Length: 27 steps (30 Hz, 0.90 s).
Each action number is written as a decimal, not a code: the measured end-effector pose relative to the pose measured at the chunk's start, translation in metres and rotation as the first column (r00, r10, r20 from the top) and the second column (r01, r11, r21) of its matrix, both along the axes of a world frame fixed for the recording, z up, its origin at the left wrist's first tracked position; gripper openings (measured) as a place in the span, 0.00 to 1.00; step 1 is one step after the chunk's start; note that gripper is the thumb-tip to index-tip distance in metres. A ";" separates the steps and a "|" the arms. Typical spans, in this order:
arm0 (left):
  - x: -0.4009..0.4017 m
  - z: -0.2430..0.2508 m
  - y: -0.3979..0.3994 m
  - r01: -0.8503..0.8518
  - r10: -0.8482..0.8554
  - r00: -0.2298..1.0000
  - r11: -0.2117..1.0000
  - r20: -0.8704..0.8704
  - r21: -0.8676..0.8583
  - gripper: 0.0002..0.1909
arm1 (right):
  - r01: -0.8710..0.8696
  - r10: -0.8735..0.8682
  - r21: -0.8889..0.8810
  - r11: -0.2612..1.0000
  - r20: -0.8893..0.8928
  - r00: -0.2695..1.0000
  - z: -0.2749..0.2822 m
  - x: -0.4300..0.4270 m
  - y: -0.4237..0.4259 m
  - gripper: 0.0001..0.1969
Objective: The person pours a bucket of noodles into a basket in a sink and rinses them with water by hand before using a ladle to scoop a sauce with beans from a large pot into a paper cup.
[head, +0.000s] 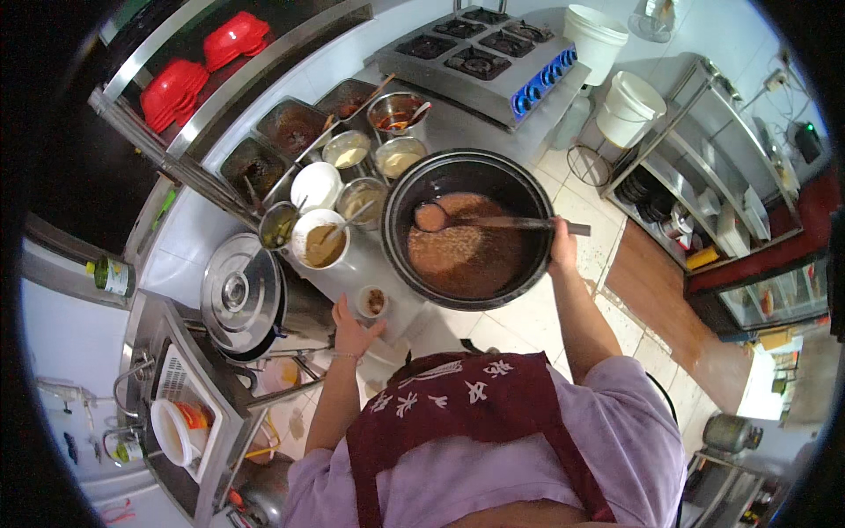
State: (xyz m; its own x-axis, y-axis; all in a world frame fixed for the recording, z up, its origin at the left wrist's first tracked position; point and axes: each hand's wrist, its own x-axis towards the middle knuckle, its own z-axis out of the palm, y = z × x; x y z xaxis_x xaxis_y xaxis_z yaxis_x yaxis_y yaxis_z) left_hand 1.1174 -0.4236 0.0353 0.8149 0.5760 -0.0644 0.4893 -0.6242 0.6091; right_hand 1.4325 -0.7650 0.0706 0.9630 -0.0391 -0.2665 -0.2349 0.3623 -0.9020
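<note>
My right hand (pixel 563 247) grips the right rim of a large black pot (pixel 391 241). Brown liquid with pale lumps or foam (pixel 455 247) covers the pot's bottom. Across the pot lies a ladle (pixel 515 223); its bowl is at the liquid and its dark handle passes over the rim at my right hand. My left hand (pixel 353 327) is spread beside a small white cup (pixel 363 311) at the counter's near edge, thumb and fingers on either side with a gap. Brown contents (pixel 375 301) show inside the cup. What supports the pot is hidden beneath it.
Beyond the cup stand a white tub of brown sauce (pixel 298 244), a white lid or bowl (pixel 317 186) and several metal sauce pots (pixel 348 148). A gas stove (pixel 455 86) is behind. Left are a lidded steel stockpot (pixel 231 264) and a sink (pixel 218 422); right, a metal shelf (pixel 700 165).
</note>
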 end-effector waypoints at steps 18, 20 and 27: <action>0.164 0.025 -0.085 -0.158 0.162 0.979 0.986 -0.124 0.045 0.44 | -0.088 0.097 -0.124 0.988 0.061 0.993 -0.006 0.199 -0.067 0.13; 0.193 0.025 -0.086 -0.111 0.119 0.983 0.992 -0.139 0.059 0.41 | -0.086 0.092 -0.137 0.987 0.042 0.995 0.000 0.217 -0.065 0.12; 0.282 0.014 -0.089 -0.067 0.072 0.989 0.997 -0.132 0.043 0.40 | -0.135 0.167 -0.272 0.953 0.098 0.981 0.008 0.291 -0.057 0.18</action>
